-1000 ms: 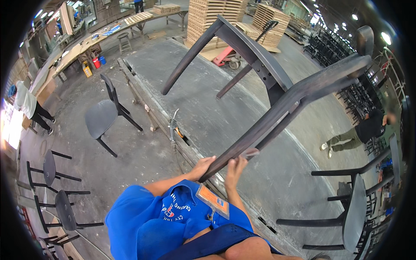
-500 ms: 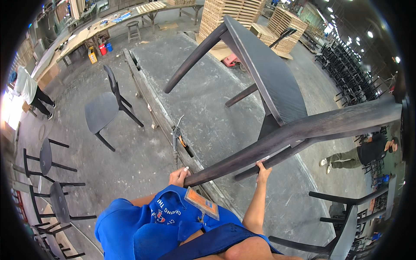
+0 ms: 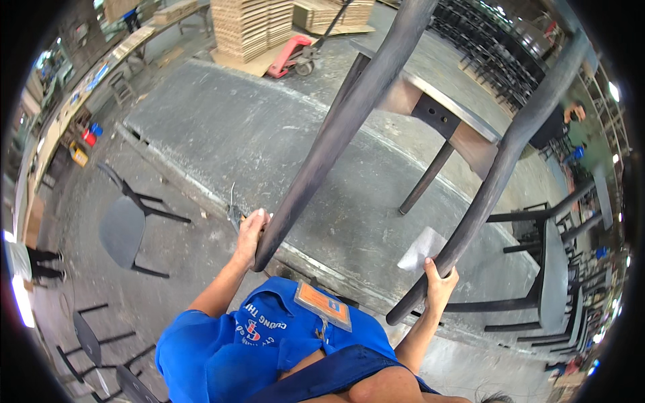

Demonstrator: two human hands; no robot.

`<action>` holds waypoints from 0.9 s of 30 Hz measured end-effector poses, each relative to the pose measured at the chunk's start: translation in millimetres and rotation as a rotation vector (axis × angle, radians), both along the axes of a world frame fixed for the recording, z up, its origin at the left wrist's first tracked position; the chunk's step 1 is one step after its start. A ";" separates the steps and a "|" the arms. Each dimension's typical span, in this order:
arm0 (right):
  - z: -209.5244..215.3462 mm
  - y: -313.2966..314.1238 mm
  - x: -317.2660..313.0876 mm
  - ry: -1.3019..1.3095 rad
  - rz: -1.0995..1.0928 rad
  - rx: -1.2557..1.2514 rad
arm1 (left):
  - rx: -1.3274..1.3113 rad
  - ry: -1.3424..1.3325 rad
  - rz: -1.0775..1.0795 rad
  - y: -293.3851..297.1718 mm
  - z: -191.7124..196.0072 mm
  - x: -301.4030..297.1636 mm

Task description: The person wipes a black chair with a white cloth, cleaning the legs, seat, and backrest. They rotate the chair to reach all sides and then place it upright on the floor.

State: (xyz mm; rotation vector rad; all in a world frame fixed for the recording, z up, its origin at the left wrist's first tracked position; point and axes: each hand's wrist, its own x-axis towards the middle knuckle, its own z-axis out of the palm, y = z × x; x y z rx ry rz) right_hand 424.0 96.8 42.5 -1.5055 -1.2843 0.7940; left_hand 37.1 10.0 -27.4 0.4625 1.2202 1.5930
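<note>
A dark wooden chair (image 3: 336, 134) is held tilted over the grey work table, its underside and a dark bracket (image 3: 435, 117) with small holes showing. My left hand (image 3: 249, 236) is closed around the lower end of its left leg. On the right leg, a little above its end, my right hand (image 3: 441, 282) is closed. A small white sheet (image 3: 423, 248), perhaps cloth or paper, pokes out between that hand and the leg. Just beyond my left hand lies a slim-nozzled hand tool (image 3: 234, 211), partly hidden by my fingers.
The long table (image 3: 201, 101) stretches from far left to near right. A finished-looking black chair (image 3: 124, 228) stands on the floor at left. More chairs (image 3: 554, 269) crowd the right. Beyond the table are a red pallet jack (image 3: 290, 56) and wood stacks (image 3: 245, 30). A person (image 3: 547, 129) stands at far right.
The chair has been turned, so its two held legs now point toward me, spread apart, and its underside shows. My hands have moved farther apart. The white sheet is now plainly visible.
</note>
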 end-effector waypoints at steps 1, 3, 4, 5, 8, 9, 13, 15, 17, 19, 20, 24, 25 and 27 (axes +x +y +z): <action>3.2 -1.7 -3.9 -0.006 -0.001 -0.003 | 0.014 0.118 -0.015 8.3 7.3 -6.0; 8.9 3.3 -11.6 0.038 -0.018 -0.017 | 0.082 0.269 -0.044 21.9 18.9 -10.5; 10.7 6.7 -17.1 0.032 -0.025 -0.004 | 0.244 0.491 0.077 29.2 24.5 -10.5; 12.7 9.0 -22.1 0.019 -0.050 -0.012 | 0.252 0.526 0.090 34.7 30.5 -9.8; 17.2 15.2 -38.0 0.077 0.036 -0.010 | 0.306 0.711 0.207 52.4 50.9 -2.0; 18.3 15.5 -41.2 0.122 0.091 -0.049 | 0.340 0.682 0.227 59.6 58.6 -0.3; 19.9 14.7 -46.9 0.129 0.032 0.024 | 0.514 0.600 0.195 105.4 94.3 3.5; 17.5 14.5 -47.5 0.162 0.046 0.061 | 0.448 0.819 0.194 132.1 113.2 0.7; 13.1 17.6 -50.8 0.129 0.060 0.020 | 0.501 0.863 0.236 165.0 134.7 0.0; 10.1 21.1 -50.4 0.128 0.074 0.030 | 0.572 0.756 0.232 195.9 157.4 -0.7; 8.2 21.7 -50.8 0.115 0.061 0.043 | 0.616 0.814 0.263 210.7 168.7 -0.1; 3.0 24.2 -51.5 0.107 0.041 0.048 | 0.678 0.890 0.346 255.3 209.4 9.1; 2.0 23.0 -51.8 0.112 0.047 0.013 | 0.677 0.909 0.365 264.2 219.1 12.5; 0.0 22.8 -55.7 0.073 0.037 0.166 | 0.675 0.947 0.379 279.4 238.3 16.7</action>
